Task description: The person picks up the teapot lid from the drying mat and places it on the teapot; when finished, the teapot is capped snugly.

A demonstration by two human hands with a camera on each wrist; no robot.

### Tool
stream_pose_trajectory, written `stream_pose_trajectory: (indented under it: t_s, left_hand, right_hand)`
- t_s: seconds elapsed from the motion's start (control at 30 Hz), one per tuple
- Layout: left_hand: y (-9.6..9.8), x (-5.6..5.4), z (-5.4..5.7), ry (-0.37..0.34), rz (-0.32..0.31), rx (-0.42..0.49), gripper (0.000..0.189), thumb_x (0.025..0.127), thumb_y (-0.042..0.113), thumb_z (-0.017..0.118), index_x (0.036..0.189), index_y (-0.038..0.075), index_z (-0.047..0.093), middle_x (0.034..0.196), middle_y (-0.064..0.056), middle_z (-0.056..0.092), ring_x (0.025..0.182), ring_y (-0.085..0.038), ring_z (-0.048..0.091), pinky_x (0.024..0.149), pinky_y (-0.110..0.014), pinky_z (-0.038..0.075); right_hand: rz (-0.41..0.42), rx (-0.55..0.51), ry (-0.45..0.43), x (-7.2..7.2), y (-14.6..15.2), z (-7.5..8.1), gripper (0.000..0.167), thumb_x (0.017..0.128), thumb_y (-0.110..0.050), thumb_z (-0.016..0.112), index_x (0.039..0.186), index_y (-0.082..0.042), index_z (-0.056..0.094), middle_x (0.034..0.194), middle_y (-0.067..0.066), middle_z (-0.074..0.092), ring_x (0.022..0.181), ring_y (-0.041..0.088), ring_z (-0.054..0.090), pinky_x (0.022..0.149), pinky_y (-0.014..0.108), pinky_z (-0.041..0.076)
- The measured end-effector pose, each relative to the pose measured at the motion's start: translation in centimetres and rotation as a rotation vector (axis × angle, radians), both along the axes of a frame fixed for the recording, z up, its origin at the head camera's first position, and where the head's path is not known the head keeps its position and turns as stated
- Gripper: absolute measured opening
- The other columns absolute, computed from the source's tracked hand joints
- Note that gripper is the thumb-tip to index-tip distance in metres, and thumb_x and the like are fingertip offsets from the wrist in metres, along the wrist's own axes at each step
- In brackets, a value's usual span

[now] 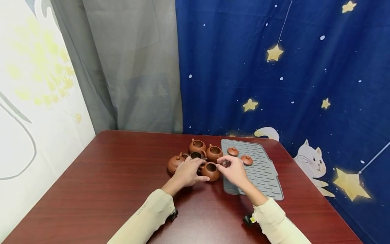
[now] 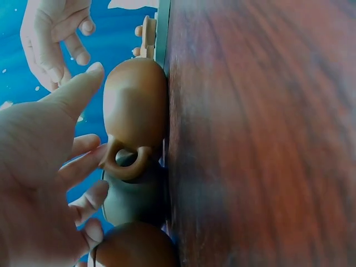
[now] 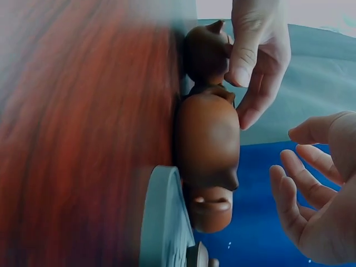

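Note:
Several brown clay teapots stand in a cluster. The front teapot [image 1: 210,172] has no lid; its round opening faces up, and in the left wrist view its looped handle [image 2: 129,167] shows. My left hand [image 1: 189,172] reaches over the cluster, thumb spread toward the front teapot, its loosely bent fingers [image 2: 89,200] beside the handle. To its left sits a lidded teapot [image 1: 175,164]. My right hand [image 1: 234,170] hovers just right of the front teapot, its bent fingers [image 3: 303,183] spread apart with nothing between them.
Behind are more lidless teapots, one at the back [image 1: 197,145] and one nearer the mat [image 1: 214,153]. A grey ridged mat [image 1: 262,176] lies on the right, bearing two brown lids, one farther back [image 1: 233,151] and one nearer [image 1: 247,160]. A curtain hangs behind the table [image 1: 122,169].

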State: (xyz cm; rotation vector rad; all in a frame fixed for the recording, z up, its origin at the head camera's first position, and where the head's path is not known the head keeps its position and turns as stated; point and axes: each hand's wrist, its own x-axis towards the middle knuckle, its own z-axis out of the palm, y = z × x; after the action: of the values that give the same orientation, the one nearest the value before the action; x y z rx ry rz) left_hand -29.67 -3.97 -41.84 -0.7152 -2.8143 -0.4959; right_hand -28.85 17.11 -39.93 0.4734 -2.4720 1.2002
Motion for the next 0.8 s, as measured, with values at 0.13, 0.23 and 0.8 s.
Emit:
stream_pose_trajectory:
  t_s: [0.13, 0.23, 0.8]
  left_hand:
    - [0.3, 0.1, 0.2, -0.006, 0.024, -0.035, 0.066, 0.082, 0.060, 0.073, 0.133, 0.021, 0.062, 0.135, 0.004, 0.060, 0.114, -0.026, 0.058, 0.084, -0.047, 0.051]
    - [0.5, 0.1, 0.3, -0.015, 0.042, -0.050, 0.064, 0.082, 0.060, 0.073, 0.132, 0.021, 0.063, 0.133, 0.004, 0.060, 0.113, -0.025, 0.061, 0.083, -0.046, 0.051]
    - [1.3, 0.0, 0.4, -0.066, 0.113, -0.027, 0.053, 0.083, 0.051, 0.076, 0.129, 0.026, 0.065, 0.133, 0.009, 0.059, 0.106, -0.022, 0.065, 0.074, -0.044, 0.052]
  right_hand:
    - [-0.001, -0.001, -0.003, 0.0, 0.8, -0.3, 0.011, 0.081, -0.008, 0.079, 0.092, -0.006, 0.076, 0.086, 0.001, 0.072, 0.069, 0.016, 0.063, 0.058, 0.026, 0.049]
    - [-0.008, 0.000, -0.016, -0.1, 1.4, -0.5, 0.012, 0.081, -0.007, 0.079, 0.093, -0.004, 0.076, 0.087, 0.002, 0.072, 0.070, 0.019, 0.064, 0.056, 0.025, 0.048]
    - [-0.066, 0.057, -0.084, -0.5, 5.3, -0.9, 0.015, 0.080, -0.003, 0.080, 0.094, -0.002, 0.075, 0.091, 0.009, 0.073, 0.073, 0.019, 0.069, 0.077, 0.029, 0.049]
